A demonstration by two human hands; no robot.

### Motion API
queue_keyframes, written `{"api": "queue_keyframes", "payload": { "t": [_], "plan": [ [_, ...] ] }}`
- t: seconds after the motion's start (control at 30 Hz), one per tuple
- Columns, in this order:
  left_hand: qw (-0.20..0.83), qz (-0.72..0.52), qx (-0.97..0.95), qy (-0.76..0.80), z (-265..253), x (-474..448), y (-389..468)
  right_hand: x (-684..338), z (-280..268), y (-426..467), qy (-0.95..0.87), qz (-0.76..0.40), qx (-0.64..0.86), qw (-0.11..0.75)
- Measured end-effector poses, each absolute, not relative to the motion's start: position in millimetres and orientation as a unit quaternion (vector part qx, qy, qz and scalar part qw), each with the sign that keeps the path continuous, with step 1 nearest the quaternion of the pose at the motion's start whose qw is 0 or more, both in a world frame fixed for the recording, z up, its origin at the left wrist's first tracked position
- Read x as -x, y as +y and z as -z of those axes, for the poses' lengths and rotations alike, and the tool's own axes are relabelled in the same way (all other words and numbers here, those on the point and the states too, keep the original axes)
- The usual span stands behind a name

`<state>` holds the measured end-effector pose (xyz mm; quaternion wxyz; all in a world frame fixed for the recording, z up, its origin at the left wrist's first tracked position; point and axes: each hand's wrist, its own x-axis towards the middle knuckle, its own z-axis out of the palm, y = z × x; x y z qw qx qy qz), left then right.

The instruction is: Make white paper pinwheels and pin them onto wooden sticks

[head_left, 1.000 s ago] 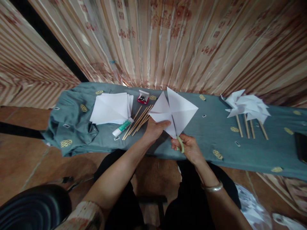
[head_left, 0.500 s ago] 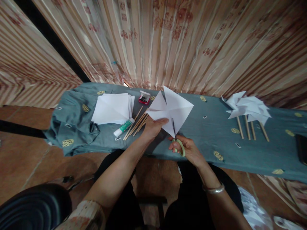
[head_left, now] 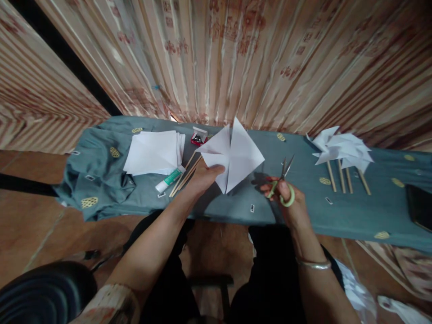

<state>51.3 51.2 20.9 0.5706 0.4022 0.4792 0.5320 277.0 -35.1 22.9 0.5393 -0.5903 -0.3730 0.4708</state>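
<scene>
Pinched in my left hand (head_left: 204,176) is a white paper square (head_left: 243,155) with slits running from its corners toward the middle. It is held above the table, thumb on top. My right hand (head_left: 290,200) has its fingers in the green handles of a pair of scissors (head_left: 286,191), whose blades are slightly apart, point away from me and touch no paper. Left of the paper lie several wooden sticks (head_left: 184,177), partly hidden by my left hand, and a glue stick (head_left: 169,179). Behind them stands an open red box (head_left: 199,136) of small dark metal pieces.
A stack of white paper (head_left: 153,153) lies at the left of the cloth-covered table (head_left: 216,211). Several paper pinwheels (head_left: 342,150) on sticks lie to the right. A dark phone-like object (head_left: 418,204) is at the right edge. A curtain (head_left: 216,58) hangs behind.
The scissors have come out of the paper and moved right with my right hand. The lower slit now runs open. My left hand and the paper have shifted slightly left in view.
</scene>
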Motion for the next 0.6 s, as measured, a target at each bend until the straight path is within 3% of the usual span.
{"api": "queue_keyframes", "payload": {
  "t": [0.13, 0.37, 0.6],
  "plan": [
    [0.564, -0.485, -0.461, 0.484, -27.2, -57.4, 41.7, -278.9, -22.8, -23.6, -0.353, -0.469, 0.571, 0.574],
    [0.6, -0.399, -0.504, 0.477, -26.6, -59.9, 39.0, -278.7, -24.1, -17.8, -0.405, -0.467, 0.598, 0.51],
    [0.574, -0.372, -0.569, 0.457, -20.7, -56.1, 39.9, -281.5, -29.3, -20.4, -0.41, -0.467, 0.598, 0.507]
  ]
}}
